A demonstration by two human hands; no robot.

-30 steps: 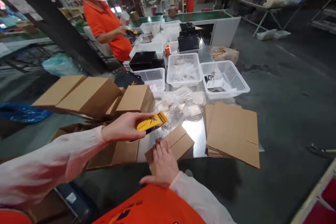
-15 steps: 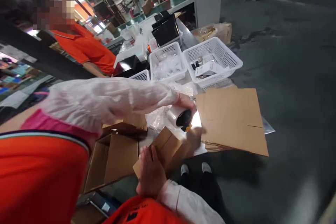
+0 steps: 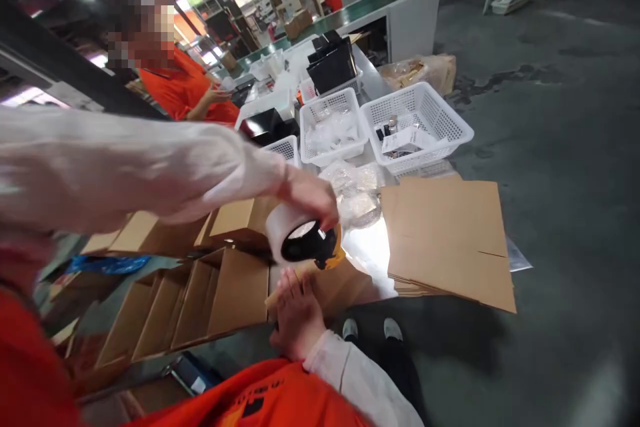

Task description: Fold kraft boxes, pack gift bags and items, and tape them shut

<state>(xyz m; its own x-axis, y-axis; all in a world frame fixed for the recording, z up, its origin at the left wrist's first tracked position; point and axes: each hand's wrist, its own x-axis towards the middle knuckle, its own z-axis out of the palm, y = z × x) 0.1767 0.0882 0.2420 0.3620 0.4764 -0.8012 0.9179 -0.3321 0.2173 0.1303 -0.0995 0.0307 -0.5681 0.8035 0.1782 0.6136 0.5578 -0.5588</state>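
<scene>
My left hand (image 3: pixel 313 197) grips a yellow-handled tape dispenser (image 3: pixel 303 240) with a clear tape roll, held just above a small cardboard box (image 3: pixel 340 283) at the table's near edge. My right hand (image 3: pixel 296 310) lies flat on the near end of that box, fingers together, pressing it down. The dispenser hangs right over my right fingertips. Most of the box is hidden by the dispenser and my right hand.
A stack of flat cardboard blanks (image 3: pixel 450 240) lies to the right. Opened cartons (image 3: pixel 200 300) stand to the left. White baskets (image 3: pixel 417 130) and plastic bags (image 3: pixel 357 190) lie beyond. A co-worker in orange (image 3: pixel 185 90) stands at back left.
My left hand has drawn the tape dispenser back from the box's far end toward me. The camera view has swung slightly.
</scene>
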